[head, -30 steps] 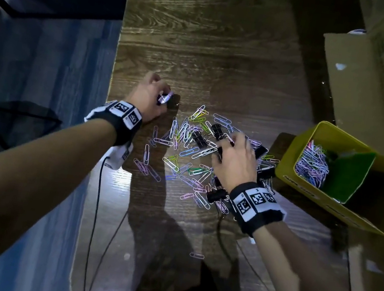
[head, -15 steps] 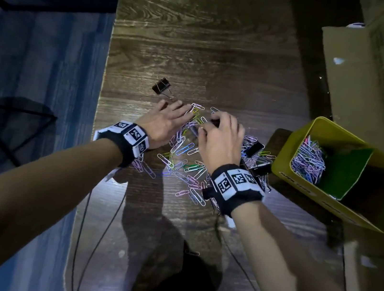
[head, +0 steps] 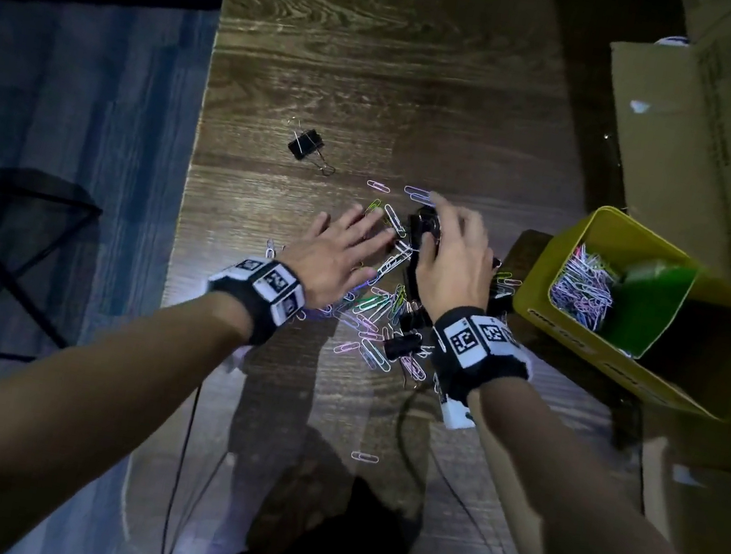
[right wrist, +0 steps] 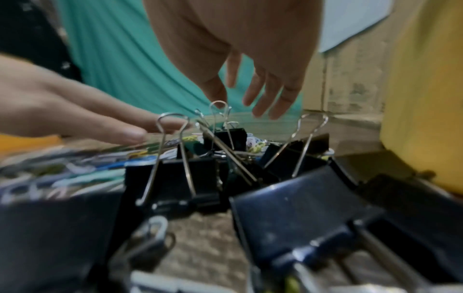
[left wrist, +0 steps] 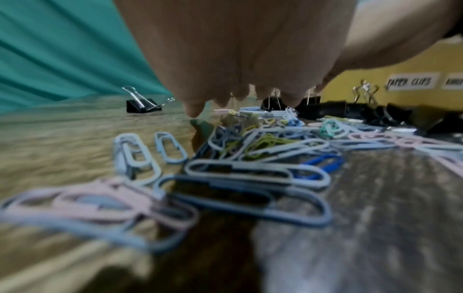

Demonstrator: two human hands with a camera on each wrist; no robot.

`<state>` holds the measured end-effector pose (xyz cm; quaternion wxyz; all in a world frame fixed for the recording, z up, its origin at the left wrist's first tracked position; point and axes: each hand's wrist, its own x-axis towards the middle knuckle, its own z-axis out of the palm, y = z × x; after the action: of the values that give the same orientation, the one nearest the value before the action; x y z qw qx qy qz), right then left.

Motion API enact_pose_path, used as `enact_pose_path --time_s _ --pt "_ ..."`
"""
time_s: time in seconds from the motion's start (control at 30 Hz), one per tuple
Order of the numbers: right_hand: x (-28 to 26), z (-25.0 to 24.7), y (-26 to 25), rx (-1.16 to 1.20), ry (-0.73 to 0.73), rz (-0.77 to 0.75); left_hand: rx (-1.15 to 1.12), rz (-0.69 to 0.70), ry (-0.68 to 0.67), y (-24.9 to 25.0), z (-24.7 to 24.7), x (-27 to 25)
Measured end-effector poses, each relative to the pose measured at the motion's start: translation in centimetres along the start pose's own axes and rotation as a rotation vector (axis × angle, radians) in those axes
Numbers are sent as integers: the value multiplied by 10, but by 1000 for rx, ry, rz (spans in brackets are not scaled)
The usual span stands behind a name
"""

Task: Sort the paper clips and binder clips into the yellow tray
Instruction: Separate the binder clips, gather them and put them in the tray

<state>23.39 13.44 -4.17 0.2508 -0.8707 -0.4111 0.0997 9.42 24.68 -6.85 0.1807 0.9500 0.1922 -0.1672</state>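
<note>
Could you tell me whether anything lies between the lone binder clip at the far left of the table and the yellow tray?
Yes: the lone binder clip is separated from the yellow tray by the clip pile and both hands, left and right, over it.

Dim room with a dark wood-grain worktop [head: 378, 63], blue carpet floor [head: 74, 111] at left, cardboard boxes [head: 718, 155] stacked at right.

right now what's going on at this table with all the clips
A person is sorting a heap of paper clips and black binder clips on a wooden table. The left hand lies flat on the heap; the right hand hovers open over the binder clips. The yellow tray already holds paper clips. One binder clip sits apart.
</note>
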Motion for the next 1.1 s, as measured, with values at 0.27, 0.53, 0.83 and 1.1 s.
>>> enact_pose_path --time_s 0.27,0.53,0.83,1.1 --pt "-21 3 20 -229 -381 -257 145 94 -68 8 42 -58" --pt "-28 -4 21 -101 -387 -135 62 71 -28 26 30 -34" --pt "-26 -13 23 -99 -342 -23 52 81 10 29 55 -81" --pt "-38 -16 14 -66 -220 -192 -164 13 303 -9 37 -86"
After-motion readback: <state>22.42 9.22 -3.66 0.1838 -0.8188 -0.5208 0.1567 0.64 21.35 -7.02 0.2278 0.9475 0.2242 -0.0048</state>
